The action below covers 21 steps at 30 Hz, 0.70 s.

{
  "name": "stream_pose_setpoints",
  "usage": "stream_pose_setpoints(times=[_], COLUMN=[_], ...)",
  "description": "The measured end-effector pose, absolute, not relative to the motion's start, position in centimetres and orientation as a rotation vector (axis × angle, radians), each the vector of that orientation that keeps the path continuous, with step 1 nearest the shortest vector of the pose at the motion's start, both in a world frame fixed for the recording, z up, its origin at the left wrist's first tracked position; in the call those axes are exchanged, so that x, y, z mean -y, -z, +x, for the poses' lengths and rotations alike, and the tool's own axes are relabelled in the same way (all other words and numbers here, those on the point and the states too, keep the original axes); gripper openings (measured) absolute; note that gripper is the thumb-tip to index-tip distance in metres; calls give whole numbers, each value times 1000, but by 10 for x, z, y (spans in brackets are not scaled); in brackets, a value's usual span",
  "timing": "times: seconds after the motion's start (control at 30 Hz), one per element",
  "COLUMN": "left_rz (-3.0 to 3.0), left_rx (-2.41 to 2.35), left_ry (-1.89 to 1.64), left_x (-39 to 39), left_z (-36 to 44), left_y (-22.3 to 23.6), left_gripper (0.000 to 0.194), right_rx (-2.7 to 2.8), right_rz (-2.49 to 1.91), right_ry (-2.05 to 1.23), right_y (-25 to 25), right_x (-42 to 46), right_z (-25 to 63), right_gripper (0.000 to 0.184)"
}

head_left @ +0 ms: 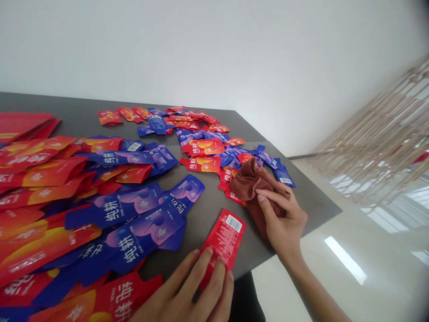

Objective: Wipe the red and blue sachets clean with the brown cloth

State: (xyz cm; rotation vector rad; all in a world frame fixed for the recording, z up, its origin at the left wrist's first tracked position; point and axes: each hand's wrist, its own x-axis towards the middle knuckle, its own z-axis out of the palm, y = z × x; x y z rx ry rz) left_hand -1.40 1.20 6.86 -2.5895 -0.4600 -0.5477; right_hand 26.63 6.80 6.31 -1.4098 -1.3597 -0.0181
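While I watch the head feed from my desk, the two hands sit apart on a dark grey table (318,205). The left hand (187,286) has its fingers (209,268) laid over the lower end of a red sachet (223,237), barcode side up, close to the table's near edge. I can't tell if that's a real pinch or just pressing down. The right hand (281,214) is curled over a bunched brown cloth (250,185) and looks like it's gripping it. That cloth sits right at the edge of a loose scatter of packets.

For what's done and what's left, I can only go by how things lie. On the left, red packets (40,179) and blue packets (130,208) overlap in a wide heap, with a few red ones stacked fairly neatly at the far left. Further up the table, more red and blue packets (191,129) are strewn about loosely, with no sorting I can make out. Behind the table, a tan string curtain (378,134) hangs above a glossy floor (335,268).
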Motion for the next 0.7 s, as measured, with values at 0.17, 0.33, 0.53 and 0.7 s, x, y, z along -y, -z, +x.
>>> stream_pose_setpoints(times=[0.17,0.33,0.53,0.7], left_rz=[-2615,-2592,-2565,-2574], left_rx=[537,615,597,649], left_ry=[491,517,573,622], left_x=[-8,-7,-9,-10], left_z=[-9,-13,-18,-17], left_y=[-62,-52,-44,-43], left_gripper=[39,49,54,54], right_rx=[1366,1345,1758,1917], right_rz=[-1377,-1374,-1381,-1382], right_ry=[11,10,-278,-346], right_y=[-63,-62,-72,-76], right_x=[-69,-71,-68,-64], right_z=[264,263,273,279], right_gripper=[13,13,34,58])
